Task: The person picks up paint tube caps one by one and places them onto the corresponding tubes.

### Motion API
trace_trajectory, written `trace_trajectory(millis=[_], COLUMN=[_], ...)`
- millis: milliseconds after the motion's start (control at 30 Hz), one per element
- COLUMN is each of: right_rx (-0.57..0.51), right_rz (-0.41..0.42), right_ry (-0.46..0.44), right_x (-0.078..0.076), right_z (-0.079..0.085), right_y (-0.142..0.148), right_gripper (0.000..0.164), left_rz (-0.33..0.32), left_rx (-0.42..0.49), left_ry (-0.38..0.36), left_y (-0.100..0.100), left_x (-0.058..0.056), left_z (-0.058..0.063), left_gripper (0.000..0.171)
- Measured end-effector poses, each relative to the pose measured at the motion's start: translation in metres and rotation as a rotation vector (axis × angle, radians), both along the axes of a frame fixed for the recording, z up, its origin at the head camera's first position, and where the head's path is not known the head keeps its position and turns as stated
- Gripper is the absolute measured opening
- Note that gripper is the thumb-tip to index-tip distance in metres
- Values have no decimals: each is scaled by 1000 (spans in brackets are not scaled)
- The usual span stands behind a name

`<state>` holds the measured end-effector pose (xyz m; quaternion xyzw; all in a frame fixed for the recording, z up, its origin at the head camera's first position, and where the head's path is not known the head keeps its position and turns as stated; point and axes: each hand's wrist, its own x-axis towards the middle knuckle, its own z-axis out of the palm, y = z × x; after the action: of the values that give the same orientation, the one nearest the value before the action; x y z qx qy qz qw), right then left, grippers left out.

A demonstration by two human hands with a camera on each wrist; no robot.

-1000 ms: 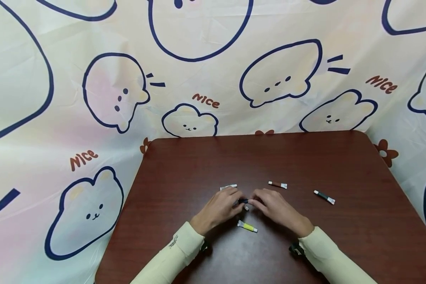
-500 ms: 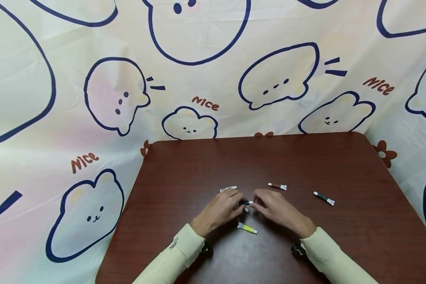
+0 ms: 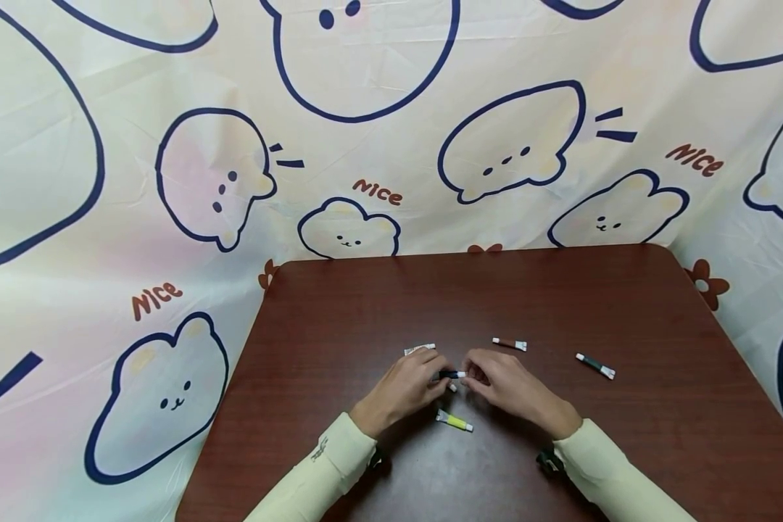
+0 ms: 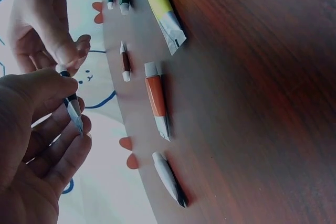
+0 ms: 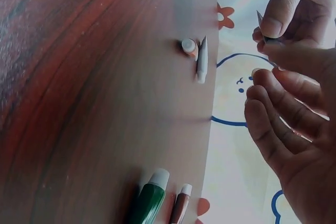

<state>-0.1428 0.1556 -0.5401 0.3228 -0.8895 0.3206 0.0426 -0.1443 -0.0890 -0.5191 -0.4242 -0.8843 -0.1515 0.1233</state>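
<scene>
My left hand holds a small dark paint tube with a white cap, the thumb lying on the tube and its other fingers fanned out below. At the cap end is my right hand, its thumb and curled fingertips meeting at the tip of the cap. Close under the left hand lies an orange paint tube; from the head view mostly its cap shows. A yellow paint tube lies nearer the body, and a whitish one just beyond the left hand.
Farther back lies a brown paint tube, and a dark green one is off to the right. All rest on a reddish-brown table. Behind it hangs a cartoon-print cloth.
My right fingertips have drawn slightly to the right along the tube, and the white cap they covered now shows. The left hand keeps its hold; the tubes on the table stay put.
</scene>
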Motion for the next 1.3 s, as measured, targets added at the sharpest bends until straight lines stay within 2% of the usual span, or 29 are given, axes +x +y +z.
trace_trajectory(millis=[167, 300, 433, 867, 1300], right_rx=[25, 50, 28, 13, 47], right_rz=[6, 3, 0, 45, 52], right_ry=[-3, -10, -15, 202, 213], right_x=[-1, 0, 1, 0, -1], right_z=[0, 0, -1, -4, -3], right_y=[0, 0, 0, 1, 2], right_gripper=[8, 13, 10, 13, 12], left_rz=[-12, -23, -23, -28, -44], left_rx=[8, 17, 21, 16, 32], left_ry=[11, 4, 1, 17, 36], left_y=[0, 0, 0, 1, 4], left_x=[-1, -1, -1, 0, 0], left_z=[0, 0, -1, 1, 2], left_gripper=[13, 15, 15, 15, 16])
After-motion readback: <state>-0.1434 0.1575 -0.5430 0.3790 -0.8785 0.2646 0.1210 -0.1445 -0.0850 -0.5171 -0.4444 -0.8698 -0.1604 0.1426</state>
